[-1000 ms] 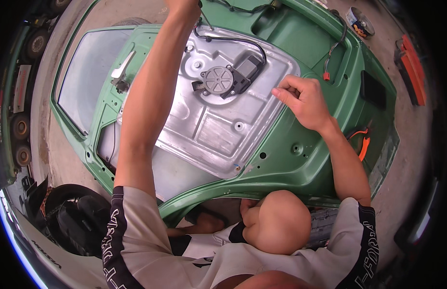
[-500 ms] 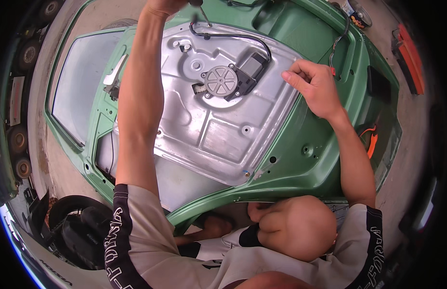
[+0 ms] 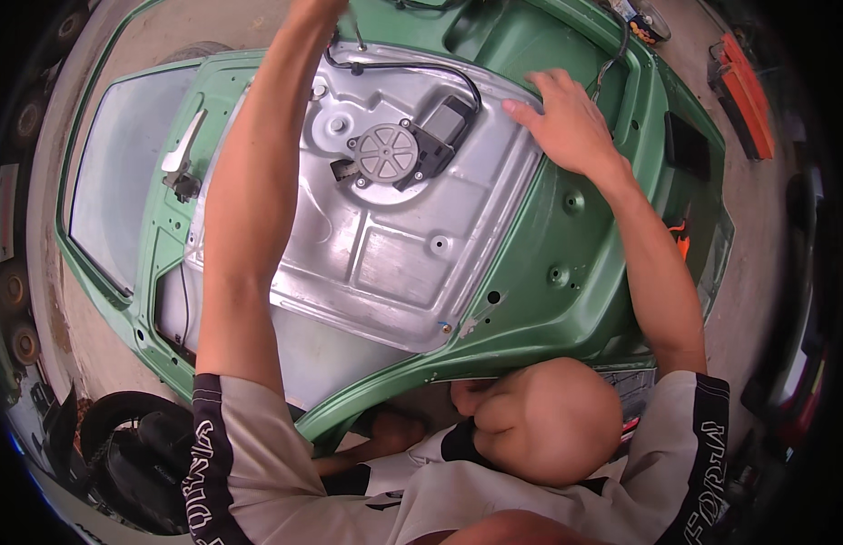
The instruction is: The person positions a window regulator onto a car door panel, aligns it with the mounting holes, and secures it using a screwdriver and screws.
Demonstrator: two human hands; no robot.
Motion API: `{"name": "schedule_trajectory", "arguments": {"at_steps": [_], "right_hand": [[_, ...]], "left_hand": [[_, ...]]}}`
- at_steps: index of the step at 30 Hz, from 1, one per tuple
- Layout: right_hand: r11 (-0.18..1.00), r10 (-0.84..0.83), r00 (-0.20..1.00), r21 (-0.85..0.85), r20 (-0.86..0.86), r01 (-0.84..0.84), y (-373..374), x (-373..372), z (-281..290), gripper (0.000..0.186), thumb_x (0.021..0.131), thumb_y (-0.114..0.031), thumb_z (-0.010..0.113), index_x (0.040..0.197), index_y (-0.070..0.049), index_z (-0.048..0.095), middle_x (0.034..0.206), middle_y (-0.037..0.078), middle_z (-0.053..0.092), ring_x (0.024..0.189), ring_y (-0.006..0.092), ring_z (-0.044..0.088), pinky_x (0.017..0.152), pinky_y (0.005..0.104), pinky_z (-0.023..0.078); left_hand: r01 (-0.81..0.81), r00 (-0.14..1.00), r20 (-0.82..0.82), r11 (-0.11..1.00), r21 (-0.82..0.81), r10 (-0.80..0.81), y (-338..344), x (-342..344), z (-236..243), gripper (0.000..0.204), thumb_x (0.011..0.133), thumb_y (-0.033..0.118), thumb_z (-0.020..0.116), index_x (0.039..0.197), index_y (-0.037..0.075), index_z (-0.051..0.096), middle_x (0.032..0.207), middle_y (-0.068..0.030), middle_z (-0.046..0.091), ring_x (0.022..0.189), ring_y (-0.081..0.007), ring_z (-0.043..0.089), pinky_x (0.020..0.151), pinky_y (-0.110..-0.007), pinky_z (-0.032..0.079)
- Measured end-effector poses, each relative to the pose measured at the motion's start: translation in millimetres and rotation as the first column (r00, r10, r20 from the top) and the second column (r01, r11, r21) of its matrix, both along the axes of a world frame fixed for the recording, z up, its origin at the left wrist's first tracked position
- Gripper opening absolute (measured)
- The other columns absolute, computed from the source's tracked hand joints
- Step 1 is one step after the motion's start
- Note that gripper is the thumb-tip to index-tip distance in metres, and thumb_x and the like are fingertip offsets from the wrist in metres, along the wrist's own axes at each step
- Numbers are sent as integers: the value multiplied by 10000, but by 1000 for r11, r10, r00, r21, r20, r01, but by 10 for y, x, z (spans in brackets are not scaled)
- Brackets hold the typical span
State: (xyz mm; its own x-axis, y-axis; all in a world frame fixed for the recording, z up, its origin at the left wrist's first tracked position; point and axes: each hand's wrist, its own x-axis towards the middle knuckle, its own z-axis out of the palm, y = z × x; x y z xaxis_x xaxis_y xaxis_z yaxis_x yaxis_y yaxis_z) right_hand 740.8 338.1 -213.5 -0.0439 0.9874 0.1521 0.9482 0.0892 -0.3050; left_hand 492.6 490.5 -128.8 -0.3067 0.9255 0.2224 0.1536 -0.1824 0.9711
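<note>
A green car door [image 3: 567, 300] lies flat before me, a silver metal panel [image 3: 399, 263] set into it. On the panel sits a window motor [image 3: 444, 132] with a round ribbed cover and a black cable [image 3: 394, 65]. My left hand [image 3: 320, 9], partly cut off by the top edge, is closed on a screwdriver; its thin shaft [image 3: 357, 32] stands at the panel's far edge, and the handle is mostly hidden. My right hand [image 3: 571, 127] is open, its fingers spread over the panel's far right corner and the green frame beside it.
A white door handle [image 3: 183, 143] sits at the door's left part, near the window glass [image 3: 122, 173]. An orange-red object [image 3: 744, 95] lies on the floor at the right. A dark wheel [image 3: 122, 431] is at lower left. My bare knee [image 3: 553, 418] is close to the door's near edge.
The whole view has shifted, so the door appears farther left. My right hand has gone from curled fingers to spread ones. My left hand stays at the screwdriver, now more cut off.
</note>
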Motion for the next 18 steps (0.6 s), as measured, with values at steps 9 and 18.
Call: {"name": "schedule_trajectory", "arguments": {"at_steps": [9,18], "right_hand": [[904,-40,998,-424,56,60,342,-206,-86,684,1008,-595,490,915,36,738,871,217,730,870,405,707,833,508,532],[967,76,994,-248,73,-56,458,-78,-111,682,992,-616,502,1144,15,710,1116,237,717,1081,409,675,945,506,512]], "left_hand": [[738,567,399,660,141,-720,518,-411,-553,440,996,349,650,667,160,427,548,47,337,455,-80,279,436,-273,220],[-108,994,16,990,93,107,118,92,-151,619,1005,606,503,729,57,576,681,-86,566,704,-216,528,697,-386,422]]}}
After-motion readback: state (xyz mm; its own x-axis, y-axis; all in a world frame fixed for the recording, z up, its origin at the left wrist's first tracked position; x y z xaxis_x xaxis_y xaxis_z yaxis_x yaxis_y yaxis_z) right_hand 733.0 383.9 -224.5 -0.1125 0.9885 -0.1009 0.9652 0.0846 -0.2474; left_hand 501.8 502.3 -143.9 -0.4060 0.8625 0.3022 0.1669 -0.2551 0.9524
